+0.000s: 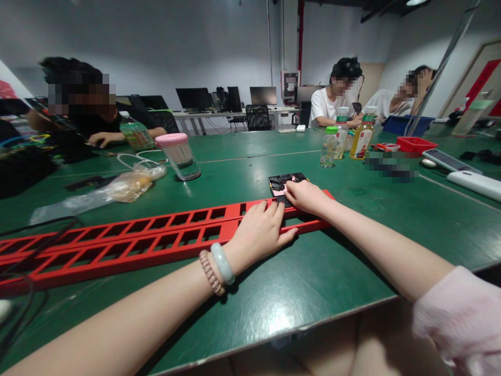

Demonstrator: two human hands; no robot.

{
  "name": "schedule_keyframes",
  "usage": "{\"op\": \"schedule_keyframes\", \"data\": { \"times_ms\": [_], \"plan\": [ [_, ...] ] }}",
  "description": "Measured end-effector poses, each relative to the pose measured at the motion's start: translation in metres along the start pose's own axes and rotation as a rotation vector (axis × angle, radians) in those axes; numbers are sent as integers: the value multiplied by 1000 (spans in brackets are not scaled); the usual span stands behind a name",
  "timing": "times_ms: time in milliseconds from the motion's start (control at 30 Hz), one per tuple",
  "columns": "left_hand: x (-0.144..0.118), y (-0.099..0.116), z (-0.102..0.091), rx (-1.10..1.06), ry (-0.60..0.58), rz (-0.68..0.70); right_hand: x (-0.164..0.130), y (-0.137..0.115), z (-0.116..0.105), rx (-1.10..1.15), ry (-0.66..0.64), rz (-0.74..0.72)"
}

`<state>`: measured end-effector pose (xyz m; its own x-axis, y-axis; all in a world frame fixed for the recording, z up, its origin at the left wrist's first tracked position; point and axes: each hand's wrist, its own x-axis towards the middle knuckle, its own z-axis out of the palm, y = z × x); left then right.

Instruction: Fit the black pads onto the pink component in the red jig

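Phone (282, 184) under right-hand fingers (291, 189)

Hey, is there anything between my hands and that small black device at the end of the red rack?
Nothing visible. Your right hand already rests on the near edge of the black device, and your left hand lies flat on the red rack just beside it. The plastic bag and pink-lidded jar sit off to the left.

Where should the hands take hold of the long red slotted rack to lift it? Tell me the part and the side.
Take the red rack by its long rails, from above. It lies flat on the green table, and its open slots probably let fingers hook the bars. It stretches far to the left, so spread the grip: the left hand and right hand both sit at its right end.
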<state>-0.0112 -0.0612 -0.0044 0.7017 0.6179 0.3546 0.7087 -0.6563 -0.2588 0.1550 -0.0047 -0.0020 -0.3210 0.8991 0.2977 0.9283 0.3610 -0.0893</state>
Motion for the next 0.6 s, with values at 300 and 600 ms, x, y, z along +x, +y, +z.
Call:
{"op": "schedule_keyframes", "data": {
  "times_ms": [300, 600],
  "plan": [
    [-1, 0, 1, -5, 11, 2, 1, -6, -5, -86, -66, 6],
    [-3, 1, 0, -16, 16, -7, -1, -10, -10, -159, -34, -5]
  ]
}}
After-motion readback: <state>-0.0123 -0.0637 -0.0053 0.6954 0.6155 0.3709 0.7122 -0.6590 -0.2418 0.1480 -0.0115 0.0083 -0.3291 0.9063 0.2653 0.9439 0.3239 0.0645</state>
